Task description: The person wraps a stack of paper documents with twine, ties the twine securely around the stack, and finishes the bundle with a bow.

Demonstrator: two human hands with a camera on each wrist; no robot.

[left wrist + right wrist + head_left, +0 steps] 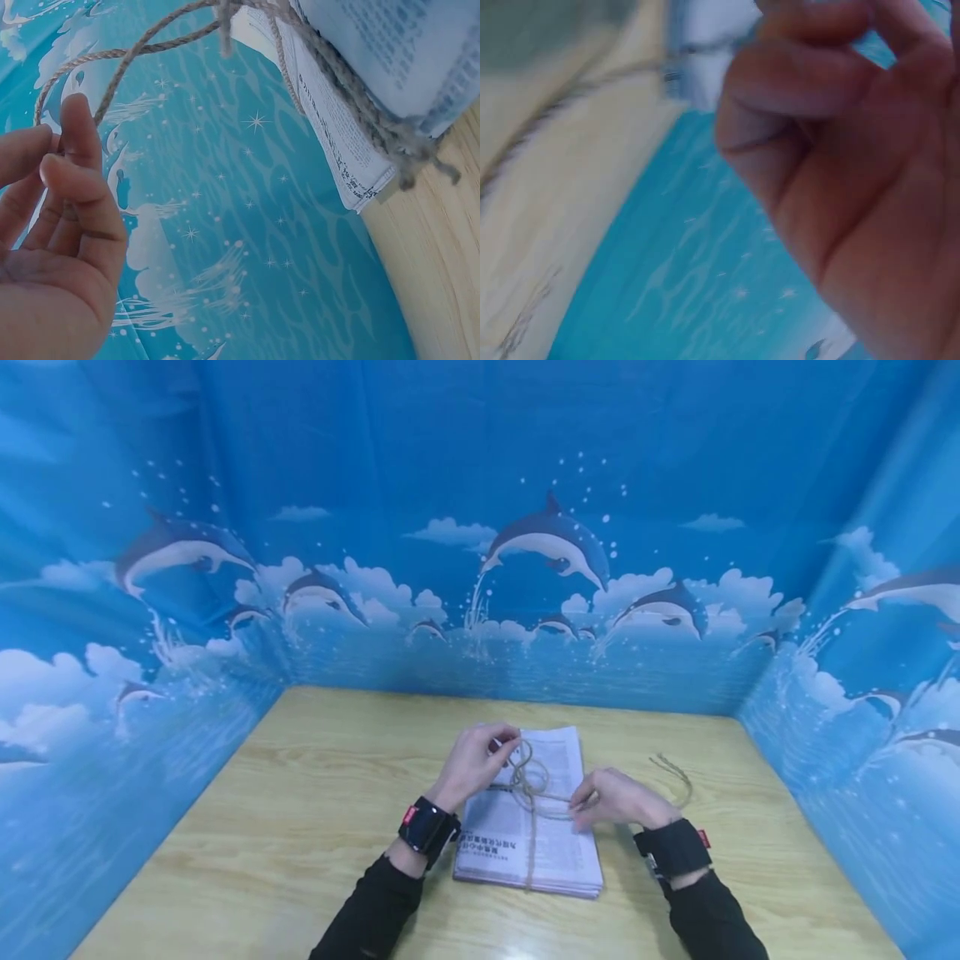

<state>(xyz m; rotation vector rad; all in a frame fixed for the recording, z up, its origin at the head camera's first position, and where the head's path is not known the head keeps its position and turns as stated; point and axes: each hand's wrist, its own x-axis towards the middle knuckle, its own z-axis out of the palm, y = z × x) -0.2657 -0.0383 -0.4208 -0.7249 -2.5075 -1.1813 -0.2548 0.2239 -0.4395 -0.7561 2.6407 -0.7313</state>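
Note:
A flat stack of newspapers (491,827) lies on the table with twine (532,852) running lengthwise and across it. Loops of the twine gather near the middle of the top sheet. Over the stack's upper left part, my left hand (476,764) pinches a twine loop between thumb and fingertips; the left wrist view shows this loop (150,48) rising from the papers. At the stack's right edge, my right hand (618,797) pinches another stretch of twine with curled fingers. The right wrist view is blurred there, and its fingertips are partly hidden.
A free twine end (671,767) curves over the wooden table (337,760) beyond my right hand. Blue curtains (420,443) with printed dolphins stand along the table's back and both sides. Each wrist wears a black strap (430,831).

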